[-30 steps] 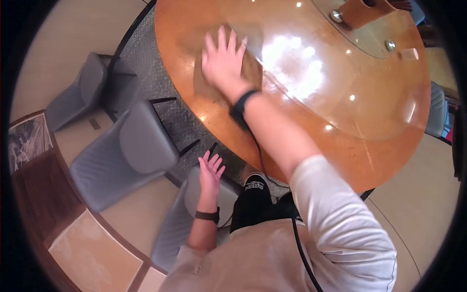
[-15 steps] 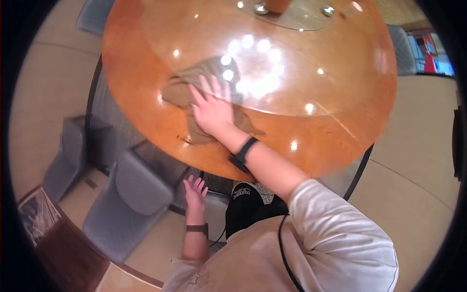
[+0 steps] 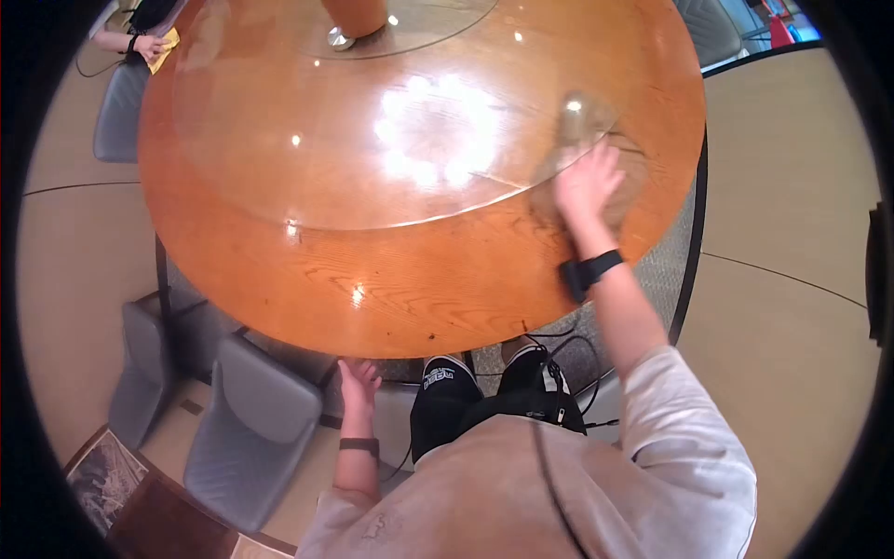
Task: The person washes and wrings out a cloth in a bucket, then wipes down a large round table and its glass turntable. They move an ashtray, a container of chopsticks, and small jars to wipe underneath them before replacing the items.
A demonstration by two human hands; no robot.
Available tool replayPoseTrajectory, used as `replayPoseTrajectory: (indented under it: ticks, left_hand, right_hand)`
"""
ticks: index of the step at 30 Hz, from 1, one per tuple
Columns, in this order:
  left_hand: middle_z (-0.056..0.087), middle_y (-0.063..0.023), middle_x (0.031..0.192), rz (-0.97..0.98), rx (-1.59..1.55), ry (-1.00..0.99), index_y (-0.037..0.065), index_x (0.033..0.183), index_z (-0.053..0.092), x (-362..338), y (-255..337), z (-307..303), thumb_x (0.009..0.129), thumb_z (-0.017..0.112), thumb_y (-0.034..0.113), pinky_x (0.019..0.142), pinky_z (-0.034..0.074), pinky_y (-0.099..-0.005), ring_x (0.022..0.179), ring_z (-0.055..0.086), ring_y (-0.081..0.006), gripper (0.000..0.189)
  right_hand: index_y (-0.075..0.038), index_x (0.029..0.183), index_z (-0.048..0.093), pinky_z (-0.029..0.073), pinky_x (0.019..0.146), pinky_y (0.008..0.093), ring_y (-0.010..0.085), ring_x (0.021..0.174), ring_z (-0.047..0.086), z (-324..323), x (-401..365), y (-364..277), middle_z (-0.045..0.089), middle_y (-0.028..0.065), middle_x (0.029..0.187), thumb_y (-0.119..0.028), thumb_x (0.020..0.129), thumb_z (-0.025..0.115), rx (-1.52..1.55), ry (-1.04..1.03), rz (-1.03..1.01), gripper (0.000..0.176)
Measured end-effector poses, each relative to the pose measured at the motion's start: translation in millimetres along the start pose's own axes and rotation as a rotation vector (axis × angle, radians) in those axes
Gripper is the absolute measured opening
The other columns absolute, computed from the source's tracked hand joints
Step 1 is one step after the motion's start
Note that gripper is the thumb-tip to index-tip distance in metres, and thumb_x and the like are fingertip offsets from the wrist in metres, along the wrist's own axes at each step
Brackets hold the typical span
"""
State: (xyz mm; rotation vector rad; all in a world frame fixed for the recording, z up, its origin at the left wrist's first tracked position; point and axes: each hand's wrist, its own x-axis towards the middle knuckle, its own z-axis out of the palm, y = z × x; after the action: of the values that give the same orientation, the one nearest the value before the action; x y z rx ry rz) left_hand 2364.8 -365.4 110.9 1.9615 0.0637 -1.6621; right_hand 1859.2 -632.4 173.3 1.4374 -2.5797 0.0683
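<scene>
My right hand (image 3: 589, 182) presses down on a brown cloth (image 3: 633, 191) at the right side of the round wooden table (image 3: 372, 279). Its fingers are spread and lie flat, slightly smeared by motion. The cloth reaches across the rim of the glass disc (image 3: 279, 177) that covers the table's middle; part of it is hidden under the hand. Just below the table's near edge, my left hand (image 3: 358, 384) hangs with its fingers apart and nothing in them.
At the far left, another person's hand (image 3: 149, 47) holds a yellow cloth (image 3: 165, 50) by the table edge. Grey chairs (image 3: 251, 429) stand at the lower left. An orange-brown object (image 3: 358, 14) rises from the disc's centre. Black cables (image 3: 568, 349) hang near my legs.
My right hand and the brown cloth have swept from the left of the table to its right side. The view has shifted, and another person's hand with a yellow cloth now shows at upper left.
</scene>
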Motion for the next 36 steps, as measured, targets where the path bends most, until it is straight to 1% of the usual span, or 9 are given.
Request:
replayPoseTrajectory:
  ticks: [4, 9, 13, 15, 19, 23, 26, 33, 36]
  left_hand:
    - [0.053, -0.0169, 0.139, -0.075, 0.056, 0.062, 0.017, 0.151, 0.038, 6, -23, 0, 0.1, 0.03, 0.069, 0.098, 0.043, -0.0488, 0.124, 0.051, -0.0289, 0.074]
    - [0.064, -0.013, 0.122, -0.131, 0.194, 0.141, 0.011, 0.132, 0.056, -5, -21, 1, 0.103, 0.036, 0.06, 0.087, 0.048, -0.0433, 0.102, 0.06, -0.0237, 0.061]
    - [0.071, -0.0126, 0.107, -0.183, 0.489, -0.159, 0.003, 0.117, 0.062, -77, 48, 32, 0.105, 0.042, 0.046, 0.073, 0.049, -0.0333, 0.088, 0.068, -0.0216, 0.049]
    - [0.072, -0.0138, 0.107, -0.087, 0.391, -0.334, 0.001, 0.118, 0.062, -122, 89, 64, 0.105, 0.044, 0.041, 0.075, 0.052, -0.0309, 0.09, 0.07, -0.0226, 0.046]
    - [0.067, -0.018, 0.118, 0.152, -0.014, -0.576, 0.0, 0.129, 0.055, -155, 151, 131, 0.105, 0.045, 0.043, 0.088, 0.055, -0.0366, 0.105, 0.067, -0.0267, 0.05]
    - [0.055, -0.0218, 0.136, 0.268, -0.102, -0.409, -0.001, 0.143, 0.038, -111, 190, 195, 0.107, 0.043, 0.038, 0.101, 0.05, -0.0409, 0.123, 0.058, -0.0309, 0.054]
    - [0.049, -0.0226, 0.142, 0.203, -0.268, -0.482, 0.0, 0.148, 0.031, -76, 202, 216, 0.108, 0.042, 0.039, 0.107, 0.047, -0.0443, 0.128, 0.053, -0.0332, 0.057]
    - [0.049, -0.0236, 0.141, 0.215, -0.508, -0.449, 0.0, 0.142, 0.038, -36, 213, 230, 0.108, 0.036, 0.043, 0.113, 0.042, -0.0464, 0.131, 0.051, -0.0347, 0.054]
    - [0.045, -0.0271, 0.143, 0.113, -0.578, -0.451, 0.003, 0.149, 0.03, -46, 230, 223, 0.109, 0.036, 0.041, 0.112, 0.042, -0.0465, 0.134, 0.048, -0.0364, 0.055]
  right_hand:
    - [-0.015, 0.139, 0.054, 0.023, 0.114, 0.0631, 0.0355, 0.138, 0.039, -51, -88, -87, 0.044, 0.0153, 0.15, -0.032, 0.095, 0.047, 0.098, -0.176, -0.388, 0.048]
    - [-0.02, 0.14, 0.055, 0.025, 0.117, 0.059, 0.0339, 0.142, 0.037, -49, -135, -66, 0.048, 0.0101, 0.147, -0.028, 0.087, 0.061, 0.637, -0.238, -0.847, 0.054]
    - [-0.016, 0.131, 0.061, 0.029, 0.115, 0.0562, 0.0306, 0.131, 0.047, -48, -66, 15, 0.058, 0.01, 0.131, -0.021, 0.079, 0.06, 0.451, -0.101, -0.451, 0.052]
    - [-0.006, 0.135, 0.058, 0.032, 0.111, 0.0568, 0.0379, 0.131, 0.047, -15, -42, 70, 0.055, 0.0172, 0.139, -0.02, 0.093, 0.051, 0.35, 0.08, -0.211, 0.044]
    - [0.008, 0.135, 0.051, 0.039, 0.108, 0.0414, 0.035, 0.124, 0.055, -17, 11, 102, 0.06, 0.024, 0.132, -0.037, 0.108, 0.037, 1.204, 0.093, 0.533, 0.055]
    - [0.004, 0.114, 0.06, 0.042, 0.099, 0.043, 0.0348, 0.108, 0.054, -48, 7, 11, 0.059, 0.0219, 0.114, -0.03, 0.107, 0.037, 0.954, -0.177, 0.029, 0.041]
    - [-0.006, 0.122, 0.063, 0.022, 0.116, 0.0624, 0.0389, 0.139, 0.038, -41, -43, -95, 0.049, 0.017, 0.145, -0.029, 0.099, 0.045, 0.52, -0.073, -0.676, 0.037]
    - [-0.025, 0.135, 0.061, 0.02, 0.118, 0.061, 0.0313, 0.146, 0.034, -51, -52, -177, 0.044, 0.0057, 0.154, -0.04, 0.091, 0.06, 0.623, -0.179, -1.056, 0.047]
    - [-0.022, 0.125, 0.065, 0.035, 0.109, 0.0583, 0.0309, 0.131, 0.05, -48, 44, -135, 0.058, 0.0065, 0.139, -0.032, 0.09, 0.058, 0.387, 0.162, -0.888, 0.038]
